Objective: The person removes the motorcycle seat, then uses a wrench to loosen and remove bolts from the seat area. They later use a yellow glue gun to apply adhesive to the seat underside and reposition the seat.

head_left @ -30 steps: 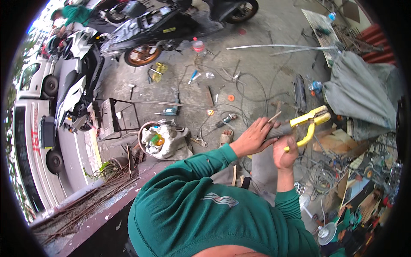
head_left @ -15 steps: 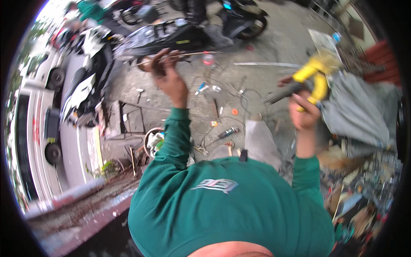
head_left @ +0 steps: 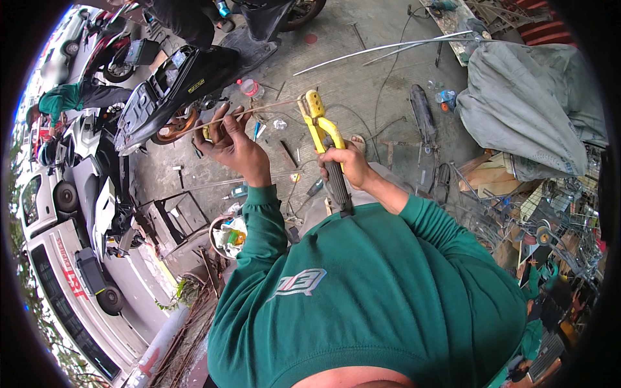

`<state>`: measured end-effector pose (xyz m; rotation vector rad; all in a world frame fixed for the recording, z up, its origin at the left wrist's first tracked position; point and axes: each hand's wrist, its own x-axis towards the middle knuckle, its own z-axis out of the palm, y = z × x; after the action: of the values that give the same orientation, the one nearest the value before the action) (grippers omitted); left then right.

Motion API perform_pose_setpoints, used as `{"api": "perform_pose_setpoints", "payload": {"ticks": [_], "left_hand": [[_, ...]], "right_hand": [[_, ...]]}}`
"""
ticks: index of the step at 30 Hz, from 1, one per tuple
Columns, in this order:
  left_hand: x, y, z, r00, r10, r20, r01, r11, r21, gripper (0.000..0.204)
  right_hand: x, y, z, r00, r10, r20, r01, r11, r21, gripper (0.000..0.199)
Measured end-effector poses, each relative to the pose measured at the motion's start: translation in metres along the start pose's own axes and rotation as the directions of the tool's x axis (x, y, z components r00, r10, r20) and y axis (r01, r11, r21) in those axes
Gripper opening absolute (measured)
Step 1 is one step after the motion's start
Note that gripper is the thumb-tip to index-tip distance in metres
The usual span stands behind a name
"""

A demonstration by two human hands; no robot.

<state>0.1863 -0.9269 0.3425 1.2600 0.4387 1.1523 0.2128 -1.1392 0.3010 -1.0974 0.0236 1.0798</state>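
1. 1 yellow clamp (head_left: 315, 115) with a dark ribbed handle points away from the person's body, in front of the chest and a little right of the picture's middle.
2. The right hand (head_left: 348, 163) is closed around the clamp, fingers wrapped where the yellow lever meets the handle.
3. 1 thin rod (head_left: 277, 105) runs across the left hand (head_left: 240, 150), whose fingers are half-curled and spread, holding it lightly against the thumb. The rod's right end reaches the clamp's head — whether the jaws grip it cannot be told.
4. Beyond the hands, 1 plastic bottle (head_left: 250, 88) is on the concrete, with 2 long metal bars (head_left: 369, 50) farther right.
5. 1 hammer (head_left: 179, 174) lies left of the left forearm, near 1 metal frame (head_left: 169, 216); 1 bucket (head_left: 212, 237) with a white sack is partly hidden by the left sleeve.
6. A black motorcycle (head_left: 187, 87) stands beyond the left hand; the rod's left end crosses in front of its orange wheel.
7. A grey tarpaulin (head_left: 517, 97) covers a heap at right.
8. 1 co-worker (head_left: 74, 97) in green bends at upper left.
9. Lettering: red characters on the white van (head_left: 90, 320), a yellow mark on the motorcycle and a printed emblem on the person's green shirt (head_left: 375, 291).
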Motion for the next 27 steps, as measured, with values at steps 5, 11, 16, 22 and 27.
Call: {"api": "perform_pose_setpoints", "payload": {"ticks": [5, 11, 16, 22, 27], "left_hand": [[0.004, -0.010, 0.028, 0.999, 0.041, 0.023, -0.042, 0.998, 0.054, 0.060], [0.006, -0.019, 0.044, 0.995, 0.024, 0.098, -0.032, 0.996, 0.083, 0.060], [0.006, -0.023, 0.050, 0.985, 0.047, 0.164, -0.058, 0.997, 0.060, 0.057], [-0.010, -0.045, 0.034, 0.952, -0.103, 0.288, 0.066, 0.988, 0.137, 0.055], [-0.040, -0.122, -0.023, 0.834, -0.379, 0.401, 0.251, 0.908, 0.335, 0.040]], "right_hand": [[0.005, -0.019, -0.020, 0.999, 0.031, -0.008, -0.030, 0.999, 0.024, 0.033], [0.004, -0.037, -0.037, 0.999, 0.038, -0.010, -0.038, 0.999, 0.034, 0.020], [-0.001, -0.038, -0.039, 0.997, 0.047, -0.054, -0.046, 0.999, 0.020, 0.020], [-0.012, 0.002, -0.048, 1.000, -0.025, 0.011, 0.024, 0.994, 0.111, 0.031], [-0.027, 0.059, -0.081, 0.992, -0.048, -0.120, 0.118, 0.714, 0.690, 0.031]]}}
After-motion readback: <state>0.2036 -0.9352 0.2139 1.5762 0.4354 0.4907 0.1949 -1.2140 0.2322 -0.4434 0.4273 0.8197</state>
